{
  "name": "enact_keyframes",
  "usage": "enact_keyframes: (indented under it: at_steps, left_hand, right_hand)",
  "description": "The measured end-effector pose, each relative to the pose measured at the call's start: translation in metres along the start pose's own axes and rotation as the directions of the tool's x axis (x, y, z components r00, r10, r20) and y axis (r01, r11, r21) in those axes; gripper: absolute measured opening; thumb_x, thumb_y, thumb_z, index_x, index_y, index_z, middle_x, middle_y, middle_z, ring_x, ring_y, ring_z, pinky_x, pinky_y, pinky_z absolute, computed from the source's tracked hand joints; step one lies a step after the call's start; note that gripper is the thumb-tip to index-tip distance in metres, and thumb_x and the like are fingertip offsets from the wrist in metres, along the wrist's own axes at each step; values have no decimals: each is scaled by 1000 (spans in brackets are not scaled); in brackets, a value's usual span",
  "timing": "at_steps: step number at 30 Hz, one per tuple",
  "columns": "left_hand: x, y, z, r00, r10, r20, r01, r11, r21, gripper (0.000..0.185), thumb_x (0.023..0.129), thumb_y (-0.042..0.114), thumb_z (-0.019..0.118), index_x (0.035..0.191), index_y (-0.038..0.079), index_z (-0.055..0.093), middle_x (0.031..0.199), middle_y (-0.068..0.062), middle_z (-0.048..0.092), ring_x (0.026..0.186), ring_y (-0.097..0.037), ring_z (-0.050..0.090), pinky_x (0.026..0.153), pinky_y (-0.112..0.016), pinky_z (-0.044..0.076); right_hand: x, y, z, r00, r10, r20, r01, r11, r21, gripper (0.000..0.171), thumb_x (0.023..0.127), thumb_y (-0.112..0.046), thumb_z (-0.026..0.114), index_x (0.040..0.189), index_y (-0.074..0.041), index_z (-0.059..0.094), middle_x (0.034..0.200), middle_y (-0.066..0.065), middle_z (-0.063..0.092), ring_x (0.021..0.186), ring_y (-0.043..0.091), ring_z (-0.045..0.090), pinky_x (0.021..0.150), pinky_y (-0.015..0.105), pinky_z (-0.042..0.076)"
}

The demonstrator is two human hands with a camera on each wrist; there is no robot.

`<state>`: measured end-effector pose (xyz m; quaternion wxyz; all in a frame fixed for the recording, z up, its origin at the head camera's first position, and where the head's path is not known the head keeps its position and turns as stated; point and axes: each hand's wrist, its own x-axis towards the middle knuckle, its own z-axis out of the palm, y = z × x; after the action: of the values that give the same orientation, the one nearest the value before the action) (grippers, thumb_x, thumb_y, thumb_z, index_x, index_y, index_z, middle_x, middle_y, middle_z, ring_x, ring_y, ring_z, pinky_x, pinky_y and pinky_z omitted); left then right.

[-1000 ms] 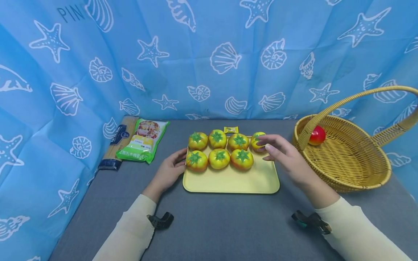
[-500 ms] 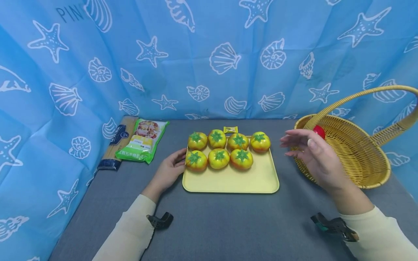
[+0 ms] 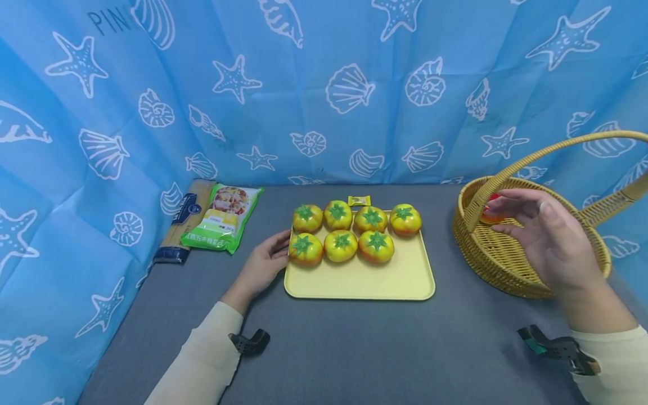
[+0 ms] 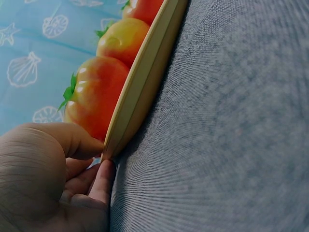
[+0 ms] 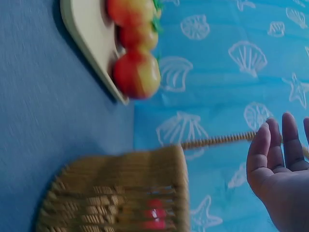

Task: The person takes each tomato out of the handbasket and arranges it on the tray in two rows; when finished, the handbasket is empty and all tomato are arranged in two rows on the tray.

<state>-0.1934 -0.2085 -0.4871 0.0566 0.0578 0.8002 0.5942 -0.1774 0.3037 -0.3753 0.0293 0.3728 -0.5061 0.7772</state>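
Both arms wore long cream sleeves reaching the wrists. Beneath each sleeve sat a small black clip-like mount, the right one teal-edged; both hands were bare.

We see bare table (image 3: pixel 354 349) before the tray (image 3: pixel 359 284) — the basket (image 3: pixel 498 270) handle (image 3: pixel 547 151) arches over our right hand (image 3: pixel 549 242).

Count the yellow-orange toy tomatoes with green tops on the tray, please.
7, all at the far end of the pale yellow plastic tray: four in the back row, three in front. None seems hidden.
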Motion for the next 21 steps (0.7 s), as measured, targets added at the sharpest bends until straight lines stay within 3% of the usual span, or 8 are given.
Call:
enact_keyframes:
  at_steps: [5, 11, 16, 21]
  left_hand:
    - [1, -2, 0, 1000, 4, -6, -4, 1000, 6, 66, 100, -1, 63, 164, 1, 46, 160, -21, 52, 146, -31, 51, 116, -38, 49]
    - [1, -1, 2, 1000, -2, -8, 2, 1000, 16, 66, 100, -2, 63, 164, 2, 46, 160, -20, 52, 145, -30, 52, 114, -36, 50]
    - [0, 0, 2, 1000, -8, -6, 9, 1000, 15, 66, 100, -2, 62, 164, 2, 45, 160, -20, 51, 145, -29, 52, 114, -35, 51]
    - [0, -1, 2, 1000, -9, -6, 9, 1000, 14, 67, 100, -1, 63, 165, 2, 45, 160, -20, 51, 145, -30, 52, 114, -36, 51]
  right_hand:
    - [3, -12, -20, 994, 15, -110, -18, 999, -29, 48, 117, -5, 21, 146, 21, 49, 139, 25, 64, 132, 32, 59, 103, 35, 57]
    - [6, -17, -46, 944, 128, -304, -168, 980, -108, 42, 119, -9, 31, 140, 11, 61, 136, 17, 67, 124, 26, 63, 92, 30, 60]
    - [8, -17, -68, 924, 227, -307, -262, 962, -78, 39, 119, -8, 34, 144, 4, 62, 135, 15, 69, 119, 23, 68, 93, 29, 61]
    - [15, -17, -77, 904, 275, -329, -326, 939, -112, 36, 119, -11, 38, 141, -2, 65, 133, 12, 70, 117, 20, 68, 91, 26, 61]
